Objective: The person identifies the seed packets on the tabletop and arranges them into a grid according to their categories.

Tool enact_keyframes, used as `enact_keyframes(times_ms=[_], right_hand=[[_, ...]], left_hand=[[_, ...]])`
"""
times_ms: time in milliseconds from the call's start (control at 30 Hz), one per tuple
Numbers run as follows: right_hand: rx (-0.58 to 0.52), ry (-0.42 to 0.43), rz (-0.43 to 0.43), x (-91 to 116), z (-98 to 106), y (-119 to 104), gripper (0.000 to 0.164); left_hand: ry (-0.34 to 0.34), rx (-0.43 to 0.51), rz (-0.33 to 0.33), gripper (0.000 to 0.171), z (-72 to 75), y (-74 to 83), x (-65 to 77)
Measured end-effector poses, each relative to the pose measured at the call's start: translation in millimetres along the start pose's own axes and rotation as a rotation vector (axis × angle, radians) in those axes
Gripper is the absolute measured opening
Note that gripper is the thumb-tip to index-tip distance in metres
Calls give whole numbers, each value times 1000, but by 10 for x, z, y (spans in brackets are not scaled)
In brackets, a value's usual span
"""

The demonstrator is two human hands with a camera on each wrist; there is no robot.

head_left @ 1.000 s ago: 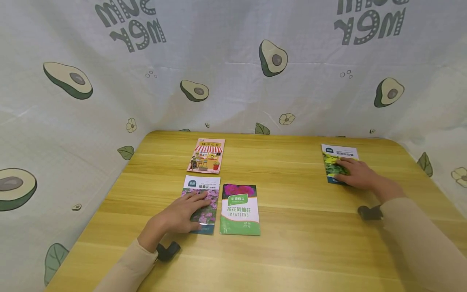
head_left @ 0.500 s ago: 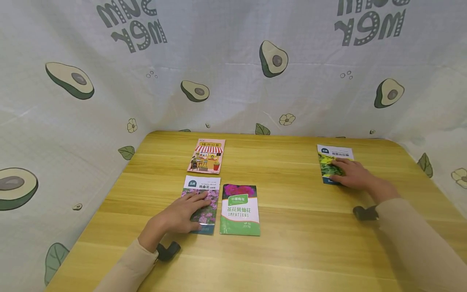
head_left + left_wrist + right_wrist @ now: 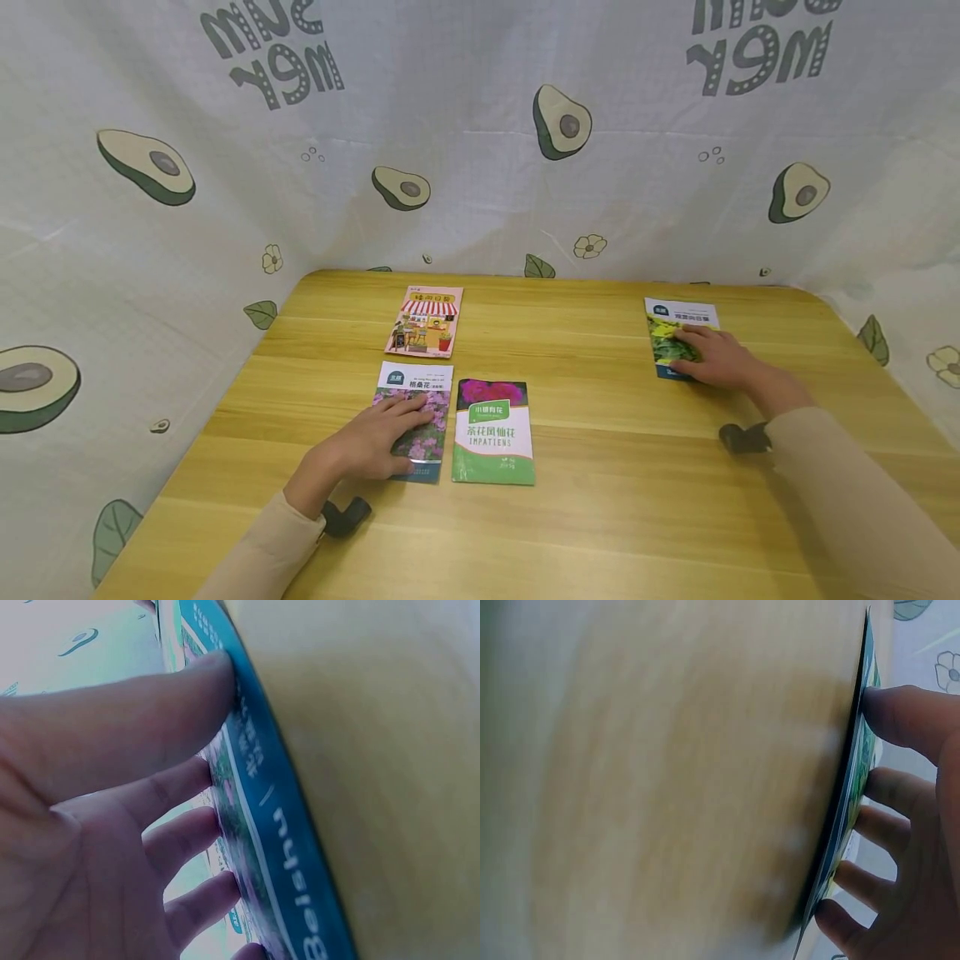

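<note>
My left hand (image 3: 372, 439) rests with its fingers spread on a purple-flower seed packet (image 3: 431, 421) lying flat on the table. In the left wrist view its thumb and fingertips press the blue-edged face of that packet (image 3: 259, 780). Far to the right, my right hand (image 3: 720, 360) lies on a yellow-flower seed packet (image 3: 663, 329), fingertips touching its printed front. From the right wrist view, the thumb and fingers touch this packet (image 3: 846, 802) from above, and a dark shadow runs along its edge.
An impatiens seed packet (image 3: 492, 433) lies just right of the left hand's packet. Behind them is a pink seed packet (image 3: 424, 322) with a shop drawing. A white avocado-print cloth (image 3: 480, 200) hangs behind the wooden table (image 3: 600, 517).
My right hand has slid the yellow-flower seed packet a little to the left across the table. The left hand and the other packets have stayed put.
</note>
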State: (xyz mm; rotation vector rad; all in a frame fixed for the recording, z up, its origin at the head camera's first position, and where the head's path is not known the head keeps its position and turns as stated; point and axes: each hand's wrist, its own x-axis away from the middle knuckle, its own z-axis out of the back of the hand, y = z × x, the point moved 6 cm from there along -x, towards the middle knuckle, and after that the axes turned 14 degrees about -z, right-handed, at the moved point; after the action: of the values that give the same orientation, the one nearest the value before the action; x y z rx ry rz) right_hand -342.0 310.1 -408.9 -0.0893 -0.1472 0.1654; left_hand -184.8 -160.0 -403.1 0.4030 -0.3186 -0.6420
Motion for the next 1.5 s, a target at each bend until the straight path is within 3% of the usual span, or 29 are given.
enact_keyframes(times_ms=[1500], right_hand=[[0,5,8,-6,-33,-250,64]], left_hand=[[9,-15,-20,70,-55,-44,-22]])
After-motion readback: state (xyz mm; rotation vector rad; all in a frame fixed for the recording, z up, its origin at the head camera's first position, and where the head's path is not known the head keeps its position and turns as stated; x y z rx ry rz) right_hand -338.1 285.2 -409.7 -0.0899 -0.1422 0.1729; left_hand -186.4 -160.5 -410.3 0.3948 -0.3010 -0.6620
